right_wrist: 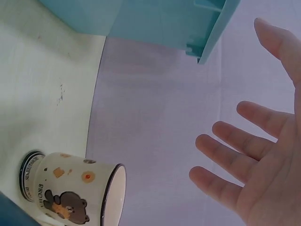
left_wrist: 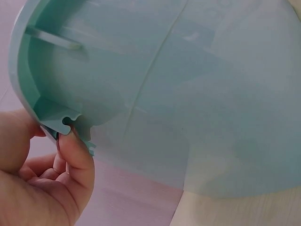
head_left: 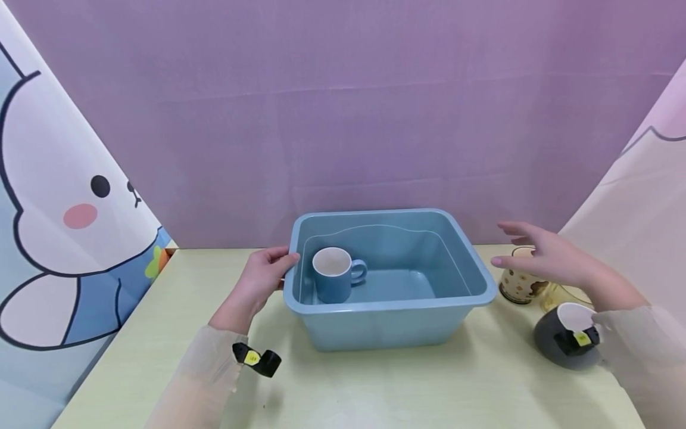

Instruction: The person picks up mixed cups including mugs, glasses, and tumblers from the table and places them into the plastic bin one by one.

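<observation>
A light blue plastic basin [head_left: 386,325] stands on the table, and a blue mug [head_left: 333,283] with a white inside sits upright in its left part. My left hand [head_left: 265,274] pinches the basin's left rim, thumb on top and fingers curled beneath, as the left wrist view also shows. Off the basin's right side, my right hand [head_left: 552,256] is held in the air with fingers spread and nothing in it. Below and behind it stands a cream cup with a bear print [right_wrist: 70,188], partly hidden by the hand in the head view.
Right of the basin, a yellowish glass cup [head_left: 563,296] stands behind a dark grey mug [head_left: 557,339], which the right wrist strap partly covers. A purple cloth [head_left: 375,119] hangs along the back edge of the pale table [head_left: 375,393]. Printed cloths hang at both sides.
</observation>
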The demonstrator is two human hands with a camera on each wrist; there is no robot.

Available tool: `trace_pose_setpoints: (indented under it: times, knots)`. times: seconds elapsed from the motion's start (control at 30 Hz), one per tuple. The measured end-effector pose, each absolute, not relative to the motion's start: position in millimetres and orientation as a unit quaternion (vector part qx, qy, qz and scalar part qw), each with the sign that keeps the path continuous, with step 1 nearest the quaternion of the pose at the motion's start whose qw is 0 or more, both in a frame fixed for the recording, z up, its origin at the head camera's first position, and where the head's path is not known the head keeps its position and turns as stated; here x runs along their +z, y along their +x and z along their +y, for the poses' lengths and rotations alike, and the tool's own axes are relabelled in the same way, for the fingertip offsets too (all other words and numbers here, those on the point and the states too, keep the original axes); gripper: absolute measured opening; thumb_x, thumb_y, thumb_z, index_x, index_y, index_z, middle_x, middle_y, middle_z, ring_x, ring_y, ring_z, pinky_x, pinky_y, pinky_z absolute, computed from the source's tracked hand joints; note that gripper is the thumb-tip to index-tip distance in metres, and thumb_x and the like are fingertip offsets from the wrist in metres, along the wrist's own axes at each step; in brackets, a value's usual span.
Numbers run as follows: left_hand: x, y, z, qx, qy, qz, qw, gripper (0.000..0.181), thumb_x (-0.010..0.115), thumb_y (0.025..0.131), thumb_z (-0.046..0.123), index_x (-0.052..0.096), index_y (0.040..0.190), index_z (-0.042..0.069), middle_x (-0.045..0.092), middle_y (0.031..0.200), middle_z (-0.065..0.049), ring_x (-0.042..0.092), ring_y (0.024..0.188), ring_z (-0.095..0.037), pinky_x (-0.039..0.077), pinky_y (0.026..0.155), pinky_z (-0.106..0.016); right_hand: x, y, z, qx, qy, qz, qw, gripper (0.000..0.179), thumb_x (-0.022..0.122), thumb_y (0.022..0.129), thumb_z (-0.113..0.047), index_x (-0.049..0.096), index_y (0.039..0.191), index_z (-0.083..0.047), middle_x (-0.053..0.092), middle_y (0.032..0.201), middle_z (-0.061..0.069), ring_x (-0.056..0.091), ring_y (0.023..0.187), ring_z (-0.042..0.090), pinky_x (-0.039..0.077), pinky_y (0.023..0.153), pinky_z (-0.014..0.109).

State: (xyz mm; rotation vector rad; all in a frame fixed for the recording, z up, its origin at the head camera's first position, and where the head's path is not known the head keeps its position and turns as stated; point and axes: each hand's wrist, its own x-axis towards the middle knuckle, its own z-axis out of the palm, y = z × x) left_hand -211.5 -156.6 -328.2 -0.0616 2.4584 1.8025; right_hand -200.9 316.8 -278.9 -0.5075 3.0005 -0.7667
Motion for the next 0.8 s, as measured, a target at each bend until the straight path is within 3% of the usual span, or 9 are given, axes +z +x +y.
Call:
trace_pose_setpoints:
  times: [0.47,0.8]
  knots:
    - [-329,-212,-157,0.592,-0.024,0.804,0.045,0.042,0.052,0.097,0.028,0.053,0.134,0.008,0.062,0.117,-0.015,0.062,0.086,-0.018,0.056,0.075,-0.03,-294,-200,330,-0.248,-0.153,0.956,-0.027,0.08,0.066,0.086,-0.039,0.027,0.147,-0.003,0.037,0.144,0.027,0.043,0.121,0.048,0.044,0.083,0.067]
    - [-329,-212,-157,0.596,-0.023,0.801,0.047,0.042,0.053,0.097,0.028,0.052,0.134,0.007,0.061,0.119,-0.015,0.062,0.089,-0.018,0.056,0.076,-0.03,-305,-199,334,-0.268,-0.143,0.952,-0.044,0.083,0.066,0.087,-0.037,0.021,0.15,-0.006,0.033,0.147,0.027,0.042,0.122,0.051,0.039,0.087,0.069]
